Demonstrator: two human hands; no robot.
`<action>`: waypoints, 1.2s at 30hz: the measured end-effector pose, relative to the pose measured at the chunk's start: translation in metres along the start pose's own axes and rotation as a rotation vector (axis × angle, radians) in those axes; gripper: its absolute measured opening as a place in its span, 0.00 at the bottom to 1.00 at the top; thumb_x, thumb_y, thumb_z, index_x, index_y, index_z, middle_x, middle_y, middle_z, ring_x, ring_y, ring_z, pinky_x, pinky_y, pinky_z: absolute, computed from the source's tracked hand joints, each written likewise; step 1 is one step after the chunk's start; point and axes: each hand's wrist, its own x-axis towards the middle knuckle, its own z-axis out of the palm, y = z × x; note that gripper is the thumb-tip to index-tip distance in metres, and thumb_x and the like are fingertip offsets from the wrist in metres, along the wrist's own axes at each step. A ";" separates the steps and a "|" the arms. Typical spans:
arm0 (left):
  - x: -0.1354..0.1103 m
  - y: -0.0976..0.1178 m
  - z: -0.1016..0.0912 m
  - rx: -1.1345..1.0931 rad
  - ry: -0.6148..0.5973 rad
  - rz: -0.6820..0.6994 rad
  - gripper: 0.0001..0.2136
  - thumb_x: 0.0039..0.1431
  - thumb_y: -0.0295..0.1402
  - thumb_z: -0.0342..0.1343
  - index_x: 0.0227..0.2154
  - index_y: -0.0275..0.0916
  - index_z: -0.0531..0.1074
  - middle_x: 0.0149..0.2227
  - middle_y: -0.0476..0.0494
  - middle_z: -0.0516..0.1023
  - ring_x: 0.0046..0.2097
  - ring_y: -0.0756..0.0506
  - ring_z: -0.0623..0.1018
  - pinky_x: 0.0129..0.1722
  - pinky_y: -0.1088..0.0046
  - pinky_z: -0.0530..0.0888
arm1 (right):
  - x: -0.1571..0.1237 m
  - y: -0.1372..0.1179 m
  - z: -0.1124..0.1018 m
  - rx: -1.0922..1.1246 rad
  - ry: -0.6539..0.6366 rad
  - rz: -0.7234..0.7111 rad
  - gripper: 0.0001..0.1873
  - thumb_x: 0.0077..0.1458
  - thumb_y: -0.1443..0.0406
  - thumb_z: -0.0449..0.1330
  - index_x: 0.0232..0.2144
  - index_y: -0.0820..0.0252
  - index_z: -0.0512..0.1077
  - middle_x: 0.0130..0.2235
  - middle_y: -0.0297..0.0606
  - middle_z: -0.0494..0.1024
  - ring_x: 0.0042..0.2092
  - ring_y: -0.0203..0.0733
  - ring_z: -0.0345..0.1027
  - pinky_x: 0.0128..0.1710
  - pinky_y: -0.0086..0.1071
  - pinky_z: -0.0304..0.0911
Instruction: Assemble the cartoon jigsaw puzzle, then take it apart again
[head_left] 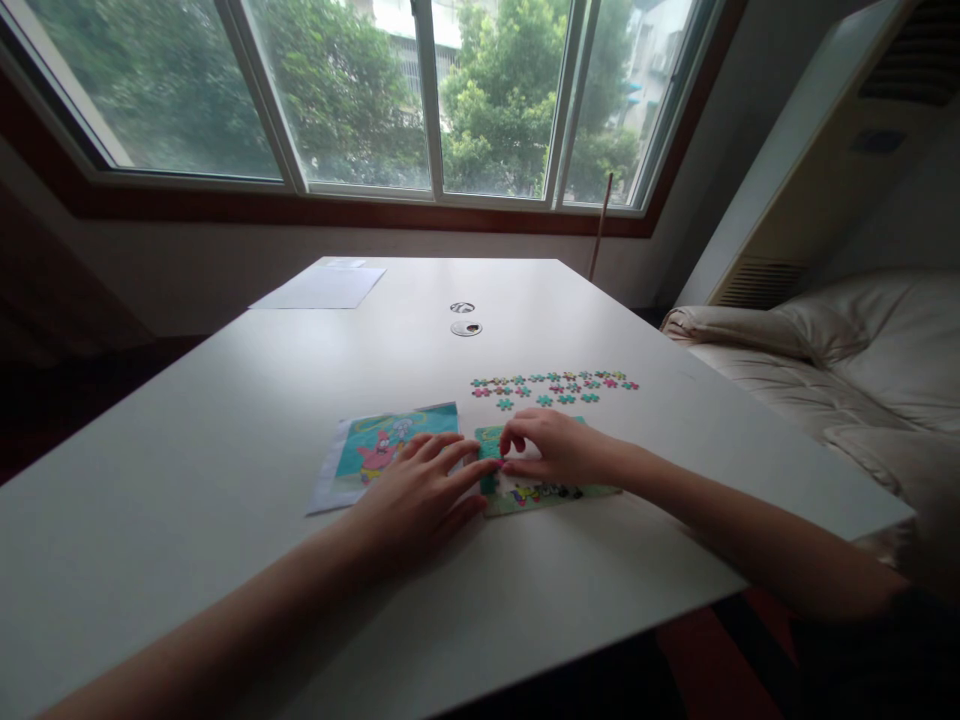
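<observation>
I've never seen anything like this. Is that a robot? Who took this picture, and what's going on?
No robot here: these are a person's own bare hands. The single picture comes from a camera worn on that person's head, looking forward and down.

On the white table, the left hand stretches its fingers to the left edge of a jigsaw board; the right hand curls over it. A small pink piece shows where their fingertips meet; I can't tell which hand holds it.

To the left lies a cartoon picture. Beyond the board are loose jigsaw pieces, then two round discs.
</observation>
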 end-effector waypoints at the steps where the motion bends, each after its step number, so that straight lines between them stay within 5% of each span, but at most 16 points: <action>1: 0.000 0.000 0.000 0.002 -0.002 -0.002 0.16 0.62 0.36 0.44 0.52 0.46 0.62 0.50 0.42 0.68 0.52 0.38 0.64 0.49 0.56 0.62 | 0.000 0.000 0.000 -0.019 0.003 -0.015 0.06 0.51 0.63 0.58 0.32 0.61 0.71 0.32 0.38 0.72 0.34 0.37 0.63 0.35 0.29 0.57; 13: 0.000 0.000 0.000 -0.005 -0.011 -0.009 0.15 0.62 0.36 0.44 0.51 0.45 0.63 0.50 0.42 0.67 0.52 0.38 0.64 0.50 0.56 0.61 | -0.003 0.001 -0.004 0.015 -0.023 -0.063 0.09 0.54 0.66 0.55 0.32 0.60 0.75 0.31 0.40 0.73 0.33 0.36 0.65 0.36 0.29 0.59; 18: -0.001 -0.001 -0.003 0.004 -0.051 -0.017 0.16 0.62 0.37 0.44 0.52 0.43 0.61 0.52 0.41 0.66 0.53 0.38 0.63 0.50 0.55 0.60 | -0.011 0.010 -0.021 0.103 -0.135 -0.075 0.10 0.55 0.64 0.54 0.37 0.60 0.72 0.35 0.39 0.73 0.35 0.35 0.66 0.36 0.28 0.60; 26: -0.003 -0.006 -0.007 0.006 -0.058 0.014 0.15 0.64 0.38 0.42 0.50 0.44 0.62 0.52 0.41 0.66 0.52 0.39 0.65 0.49 0.55 0.61 | -0.040 0.051 -0.064 -0.026 -0.296 0.272 0.14 0.48 0.59 0.58 0.38 0.58 0.68 0.36 0.38 0.71 0.35 0.39 0.64 0.31 0.29 0.57; 30: -0.004 -0.006 -0.007 0.014 -0.057 0.032 0.15 0.64 0.38 0.42 0.51 0.43 0.61 0.53 0.41 0.65 0.52 0.39 0.65 0.49 0.56 0.61 | -0.046 0.061 -0.069 0.004 -0.384 0.436 0.23 0.43 0.55 0.61 0.42 0.58 0.66 0.36 0.38 0.71 0.36 0.42 0.64 0.32 0.30 0.57; 36: -0.004 -0.007 -0.006 0.010 -0.070 0.047 0.15 0.63 0.38 0.42 0.51 0.43 0.61 0.52 0.41 0.66 0.52 0.39 0.65 0.49 0.55 0.61 | -0.045 0.060 -0.067 0.027 -0.421 0.483 0.26 0.41 0.53 0.61 0.42 0.57 0.65 0.35 0.37 0.72 0.37 0.43 0.65 0.32 0.30 0.57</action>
